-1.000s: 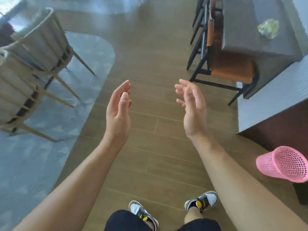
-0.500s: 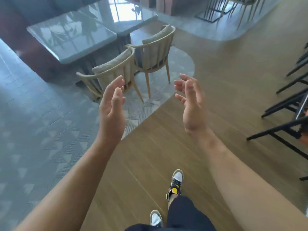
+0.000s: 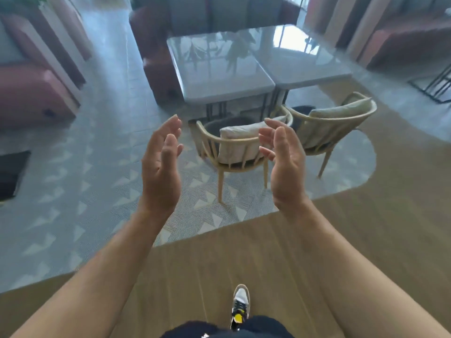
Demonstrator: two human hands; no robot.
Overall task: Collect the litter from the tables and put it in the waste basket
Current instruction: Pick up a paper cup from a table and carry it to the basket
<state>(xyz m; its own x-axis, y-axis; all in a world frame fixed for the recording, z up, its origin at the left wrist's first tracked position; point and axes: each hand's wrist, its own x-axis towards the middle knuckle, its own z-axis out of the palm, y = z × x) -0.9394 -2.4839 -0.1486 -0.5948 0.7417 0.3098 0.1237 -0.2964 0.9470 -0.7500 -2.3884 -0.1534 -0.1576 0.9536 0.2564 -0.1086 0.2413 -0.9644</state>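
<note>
Left hand [image 3: 161, 167], right hand [image 3: 285, 164] empty, fingers [image 3: 172, 129] loosely spread. Glare on far tabletop [image 3: 219, 79] could hide litter.

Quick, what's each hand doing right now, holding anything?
Left hand: open, fingers relaxed, holding nothing.
Right hand: open, fingers loosely curved, holding nothing.

1. Hands: two. Left hand [image 3: 159, 172] and right hand [image 3: 285, 167], palms facing, apart.
2. Tables: two, glossy grey, edge to edge. First table [image 3: 219, 76] well beyond the gap between the hands; second table [image 3: 314, 62] well beyond the right hand.
3. Wooden chairs: two. Near chair [image 3: 244, 165] seen between the hands; far chair [image 3: 327, 132] just right of the right hand.
4. Cushions [image 3: 239, 142]: two, one per chair.
5. Red upholstered seats [image 3: 31, 93]: three made out, all far past the hands; edges blurred.
6. Shoe [image 3: 240, 306]: one, below the hands.
</note>
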